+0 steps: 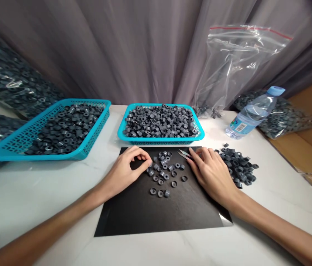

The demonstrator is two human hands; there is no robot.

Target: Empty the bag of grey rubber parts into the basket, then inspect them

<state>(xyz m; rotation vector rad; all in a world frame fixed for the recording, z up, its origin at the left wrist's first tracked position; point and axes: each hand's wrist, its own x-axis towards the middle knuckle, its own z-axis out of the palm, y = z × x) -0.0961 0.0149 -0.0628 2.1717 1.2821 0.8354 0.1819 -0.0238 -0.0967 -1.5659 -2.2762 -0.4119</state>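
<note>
Several small grey rings (166, 176) lie scattered on a black mat (183, 214). My left hand (130, 166) rests at the mat's upper left, thumb and forefinger pinched at a ring beside the scattered ones. On the mat's right side, my right hand (209, 171) is closed around small metal snips (185, 153), whose two pointed blades stick out to the left towards the rings. The palm hides the rest of the snips. A pile of grey rings (239, 166) sits just right of my right hand.
Behind the mat stands a blue basket (161, 140) full of rings; another blue basket (36, 158) is at left. A water bottle (252, 114), a clear zip bag (228, 66) and a bag of rings (285, 120) stand at right. Large bags of rings (9, 74) fill the far left.
</note>
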